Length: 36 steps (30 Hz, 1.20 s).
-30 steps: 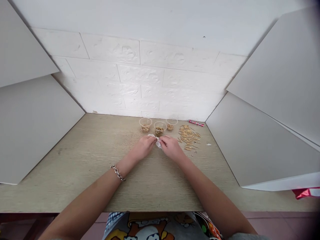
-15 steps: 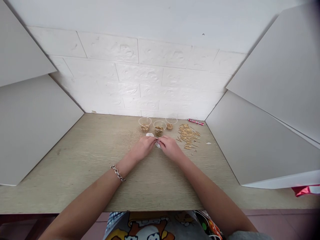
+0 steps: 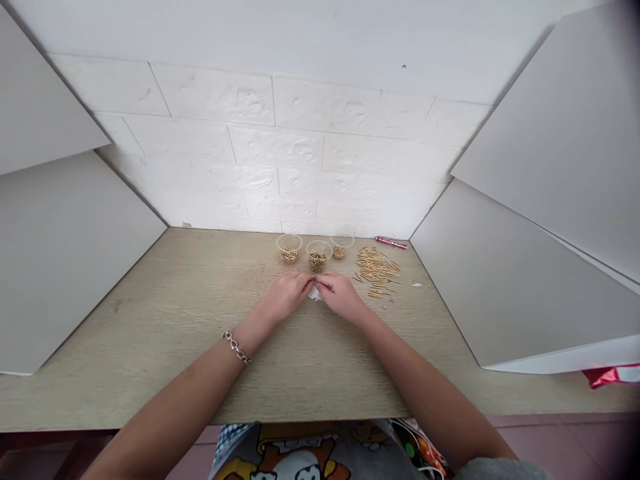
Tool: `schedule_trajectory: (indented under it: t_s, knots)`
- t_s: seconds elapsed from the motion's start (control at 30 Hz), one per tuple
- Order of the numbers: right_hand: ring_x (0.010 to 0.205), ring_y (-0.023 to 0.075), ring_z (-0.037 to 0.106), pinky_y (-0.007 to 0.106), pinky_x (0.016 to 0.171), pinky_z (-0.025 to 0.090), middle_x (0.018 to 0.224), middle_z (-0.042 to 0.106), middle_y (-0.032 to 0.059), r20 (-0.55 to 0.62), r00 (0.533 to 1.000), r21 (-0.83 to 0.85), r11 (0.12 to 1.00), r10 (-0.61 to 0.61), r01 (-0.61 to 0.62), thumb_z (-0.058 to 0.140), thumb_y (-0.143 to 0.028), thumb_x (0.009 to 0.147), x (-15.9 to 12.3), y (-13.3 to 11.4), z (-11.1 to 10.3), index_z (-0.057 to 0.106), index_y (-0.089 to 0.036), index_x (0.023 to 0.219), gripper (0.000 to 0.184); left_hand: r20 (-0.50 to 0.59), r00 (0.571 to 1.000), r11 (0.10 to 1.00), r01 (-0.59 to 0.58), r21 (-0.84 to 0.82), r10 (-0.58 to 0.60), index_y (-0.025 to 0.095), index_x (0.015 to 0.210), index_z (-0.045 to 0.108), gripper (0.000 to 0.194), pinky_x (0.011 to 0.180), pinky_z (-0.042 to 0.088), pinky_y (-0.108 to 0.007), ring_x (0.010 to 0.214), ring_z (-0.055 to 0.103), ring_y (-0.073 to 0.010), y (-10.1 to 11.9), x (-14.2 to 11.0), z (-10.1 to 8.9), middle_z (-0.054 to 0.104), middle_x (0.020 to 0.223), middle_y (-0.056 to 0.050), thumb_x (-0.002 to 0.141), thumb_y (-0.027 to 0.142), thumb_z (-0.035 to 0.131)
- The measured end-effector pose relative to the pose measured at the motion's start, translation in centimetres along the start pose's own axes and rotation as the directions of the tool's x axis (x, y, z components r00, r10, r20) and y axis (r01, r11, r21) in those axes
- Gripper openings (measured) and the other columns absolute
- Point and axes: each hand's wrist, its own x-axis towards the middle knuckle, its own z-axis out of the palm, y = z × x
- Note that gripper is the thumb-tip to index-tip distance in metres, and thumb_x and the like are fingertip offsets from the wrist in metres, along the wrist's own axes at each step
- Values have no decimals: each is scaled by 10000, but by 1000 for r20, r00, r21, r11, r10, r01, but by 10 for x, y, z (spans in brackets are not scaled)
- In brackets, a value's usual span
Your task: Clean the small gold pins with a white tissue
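Enclosure: a white brick-pattern wall panel point(image 3: 215, 147) stands beyond my grip, with a left grey side panel point(image 3: 65, 267) and a right grey side panel point(image 3: 520, 267) well apart on either side.

Work surface: a wood-grain laminate board point(image 3: 150, 320) lies under my forearms and hands.

Near my body: a printed cloth point(image 3: 295, 453) covers my lap behind and below the grip. A chain bracelet point(image 3: 236, 347) sits on my left wrist.

Grip: my left hand point(image 3: 285, 298) and right hand point(image 3: 340, 297) are closed and narrow, meeting at the fingers point(image 3: 306, 283). Together they pinch a white paper scrap point(image 3: 315, 293).

Change: compared with one second ago, less of the white paper scrap shows. Its upper part no longer stands out above my fingers, and only a small crumpled piece appears below and between my hands. My hands sit closer around it.

Ahead of grip: three clear plastic cups point(image 3: 319, 257) stand just beyond my hands, each holding short brass-coloured rods.

Ahead and right: a loose pile of brass-coloured rods point(image 3: 375, 270) lies beyond my right hand. A red-and-white tube point(image 3: 391, 243) lies past it near the wall, and a small white fleck point(image 3: 417, 285) rests farther right.
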Motion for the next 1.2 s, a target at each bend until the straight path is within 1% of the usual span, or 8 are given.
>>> schedule_trajectory:
  t_s: [0.13,0.27,0.37,0.47,0.7,0.87,1.03,1.2]
  knots:
    - [738,121,520,235,684,394,797,580,31,36,999,-35,999,-38,39,401,-139,814,0,1,-2,633,-183,864,241,21,999,999,26,-44,-25,149,812,569,188,607,386,-236,630,512,-120,2,1,-1,585,702,-32,841,233,404]
    - [803,137,535,252,724,404,895,592,55,51,999,-132,991,-5,12,362,-125,825,-1,4,-3,595,-180,1005,300,47,994,984,101,-144,-95,151,810,575,171,601,384,-231,626,512,-114,2,4,-3,591,710,-26,821,224,420]
    - [899,193,525,314,784,394,997,581,111,-11,998,-320,946,56,-57,361,-151,828,-1,5,-3,546,-136,1095,325,60,983,960,180,-213,-171,149,765,580,180,598,383,-234,622,514,-116,3,7,-5,594,695,-24,806,248,435]
    - [972,233,496,365,840,365,1074,552,131,-119,992,-445,891,35,-85,404,-221,825,-1,4,-4,535,-137,1107,322,76,968,924,251,-290,-239,152,737,585,202,596,381,-238,613,511,-117,4,9,-7,599,687,-18,798,274,435]
    - [839,164,540,306,771,383,888,621,37,-165,977,-324,943,-138,79,464,-255,818,0,-4,-6,626,-204,875,179,183,936,806,352,-475,-301,167,767,593,256,572,365,-224,605,489,-110,5,11,-11,582,675,10,802,348,416]
    - [790,150,544,296,752,372,825,631,22,-197,967,-298,949,-161,98,481,-241,813,-1,-2,-5,631,-204,788,156,243,920,731,393,-558,-308,162,751,579,279,549,356,-212,597,472,-105,5,11,-12,554,653,16,794,392,425]
    - [778,146,542,282,734,376,817,630,26,-186,973,-266,960,-140,87,468,-231,814,0,-1,-4,620,-196,797,157,265,914,707,406,-579,-308,165,784,594,252,574,370,-213,631,496,-113,5,12,-12,577,688,9,787,364,439]
    - [775,148,534,287,747,362,804,623,28,-177,972,-364,928,-154,81,453,-225,819,-2,-5,-5,617,-193,791,169,282,914,703,404,-585,-291,163,792,612,254,621,386,-221,671,522,-123,6,12,-13,600,715,-2,793,324,416]
